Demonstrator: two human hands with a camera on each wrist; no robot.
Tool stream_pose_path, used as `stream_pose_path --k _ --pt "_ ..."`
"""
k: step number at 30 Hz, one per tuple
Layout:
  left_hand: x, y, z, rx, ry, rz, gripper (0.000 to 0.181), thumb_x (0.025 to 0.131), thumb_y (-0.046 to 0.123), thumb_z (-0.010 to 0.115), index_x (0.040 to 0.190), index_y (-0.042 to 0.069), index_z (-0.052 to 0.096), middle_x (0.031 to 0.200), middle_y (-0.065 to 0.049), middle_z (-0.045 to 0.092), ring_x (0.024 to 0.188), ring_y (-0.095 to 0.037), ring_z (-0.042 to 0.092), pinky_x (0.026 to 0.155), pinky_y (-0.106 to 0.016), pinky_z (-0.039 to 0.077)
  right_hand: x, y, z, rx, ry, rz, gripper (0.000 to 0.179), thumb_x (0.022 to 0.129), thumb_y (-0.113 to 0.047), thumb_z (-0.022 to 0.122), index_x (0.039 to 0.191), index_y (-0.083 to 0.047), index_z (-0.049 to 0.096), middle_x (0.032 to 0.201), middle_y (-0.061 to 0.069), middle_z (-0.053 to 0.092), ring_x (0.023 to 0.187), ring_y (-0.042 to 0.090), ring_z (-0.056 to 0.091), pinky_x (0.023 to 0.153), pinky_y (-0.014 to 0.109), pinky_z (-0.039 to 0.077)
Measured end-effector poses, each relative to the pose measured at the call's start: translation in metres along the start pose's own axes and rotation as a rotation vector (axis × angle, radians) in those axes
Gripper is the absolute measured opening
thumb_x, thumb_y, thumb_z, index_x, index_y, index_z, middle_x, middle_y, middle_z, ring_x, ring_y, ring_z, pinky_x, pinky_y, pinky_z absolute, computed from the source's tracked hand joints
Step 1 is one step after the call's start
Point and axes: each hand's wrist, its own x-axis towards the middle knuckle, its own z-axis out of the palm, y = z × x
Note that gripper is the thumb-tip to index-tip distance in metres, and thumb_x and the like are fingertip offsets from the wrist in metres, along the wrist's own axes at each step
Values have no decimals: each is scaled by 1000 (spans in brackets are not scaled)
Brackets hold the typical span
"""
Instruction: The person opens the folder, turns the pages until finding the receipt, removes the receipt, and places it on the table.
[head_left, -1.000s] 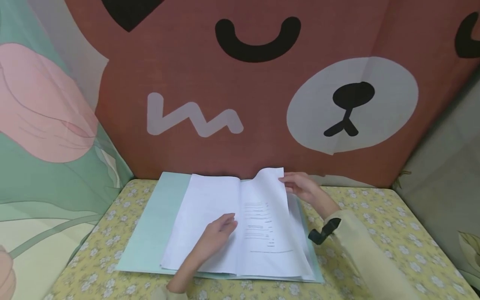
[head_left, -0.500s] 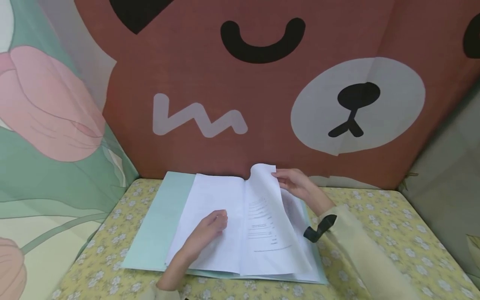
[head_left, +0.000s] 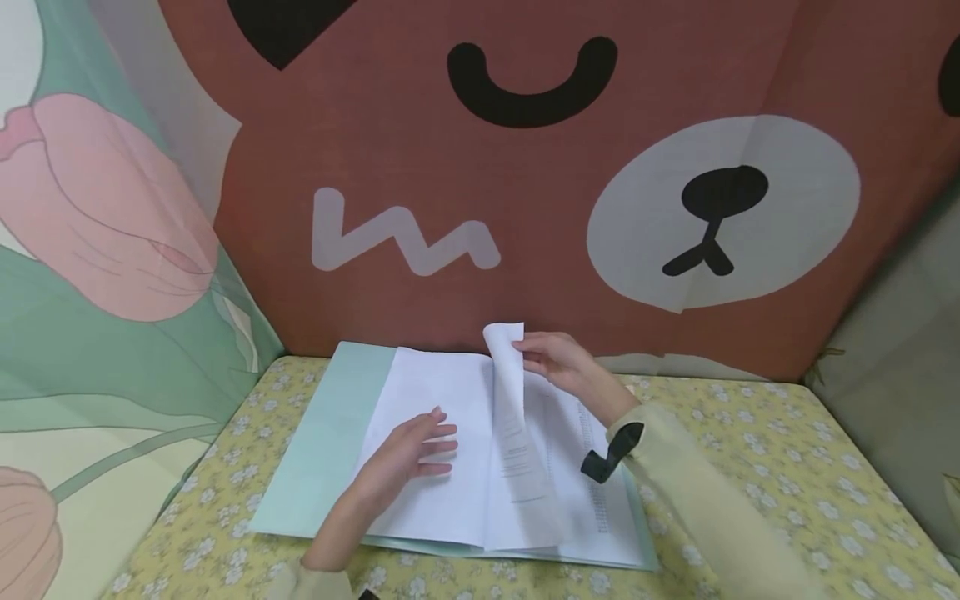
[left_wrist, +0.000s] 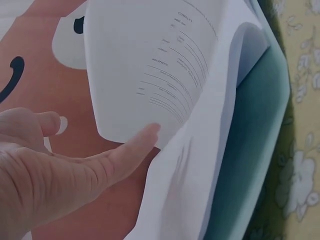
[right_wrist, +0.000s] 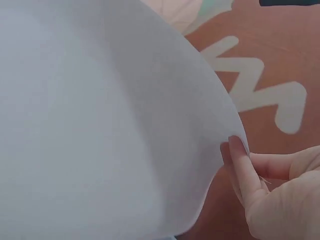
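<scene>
Pinched near its far outer corner, a white page (head_left: 508, 375) is held by the right hand (head_left: 558, 360), while the left hand (head_left: 401, 457) grips nothing, its fingers spread over the left-hand sheets (head_left: 446, 382); whether they touch, I cannot tell. Flowered tablecloth (head_left: 750, 467) bears the pale green folder (head_left: 322, 450), opened flat. Over its right-hand sheets (head_left: 572, 450) the page stands curled from the middle. Turning it well likely calls for a light pinch and a wide arc, so the paper neither creases nor tugs at its inner edge, with the left palm flattening the left-hand sheets. Small printed lines (left_wrist: 167, 86) show on the page.
</scene>
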Motion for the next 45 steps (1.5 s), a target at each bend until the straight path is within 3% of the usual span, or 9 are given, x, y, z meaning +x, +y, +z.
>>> stream_pose_path --k 10,16,24,30,33,38,40,45 --pt "-6 4 -22 -41 -36 -25 79 107 48 52 155 -11 29 152 -32 46 134 -43 55 93 -46 60 11 8 38 31 28 -7 51 101 9 55 150 13 41 151 25 48 113 24 62 107 37 48" --pt "-11 7 -34 -34 -23 -32 78 107 48 52 155 -10 30 152 -32 46 133 -42 56 90 -46 61 21 19 62 15 68 -6 50 98 9 62 146 14 48 144 26 56 111 26 66 103 38 51" --pt "-12 6 -40 103 71 -92 78 103 51 58 153 -6 39 146 -25 54 128 -41 59 85 -43 62 34 39 84 64 106 -2 65 92 17 64 151 12 38 143 29 51 126 36 59 98 41 54" --pt "-14 4 -39 171 42 -100 70 105 38 61 150 -10 39 131 -21 61 110 -31 67 82 -44 62 42 53 92 70 107 -6 69 91 18 64 154 11 35 144 29 50 125 38 61 96 42 56" --pt "-14 1 -38 179 14 -86 64 105 27 61 150 -12 38 125 -19 65 99 -26 70 79 -43 62 43 57 95 69 107 -20 60 90 20 64 146 13 43 134 27 56 111 33 67 91 40 59" --pt "-16 -1 -36 201 8 -49 56 103 12 58 149 -12 39 122 -17 67 95 -24 70 77 -41 62 42 61 99 59 101 -44 21 90 21 64 109 14 59 102 19 62 86 23 67 84 38 62" --pt "-17 -2 -35 209 10 -41 54 103 10 57 149 -12 39 121 -17 67 95 -24 70 77 -40 61 42 63 100 57 101 -47 15 90 20 64 100 10 59 95 16 61 84 22 66 85 38 62" --pt "-16 -4 -34 233 28 -24 51 103 7 55 148 -13 42 115 -15 69 93 -23 71 75 -40 60 40 62 100 64 81 -33 14 91 19 64 102 12 59 98 17 62 91 26 67 92 43 58"
